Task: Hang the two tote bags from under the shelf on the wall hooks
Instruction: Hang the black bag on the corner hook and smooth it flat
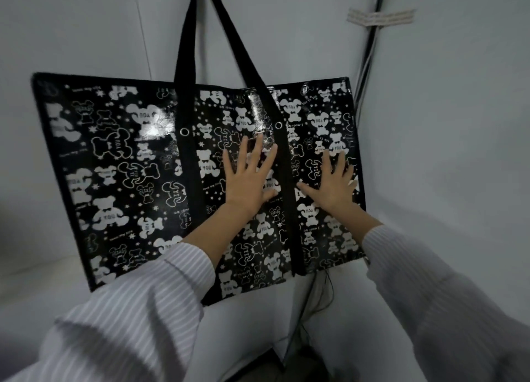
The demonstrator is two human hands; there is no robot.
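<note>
Tote bag (120,163) flat against wall (71,31), straps (186,51) rising toward 12 o'clock, hook out of view. Left hand (248,178) splayed, released, pressing panel at centre; right hand (334,185) likewise toward 3 o'clock. Probably one bag hung; second unseen, likely pending.

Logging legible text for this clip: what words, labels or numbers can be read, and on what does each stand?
"YOU": on the white bears printed across the tote bag, e.g. the bear at lower left.
"BOA", or close to it: on the larger white bears near the top; uncertain.
Small script lines between the bears: too small to read.
Tape label on the cables: printed, but blurred.
No numbers seen.
</note>
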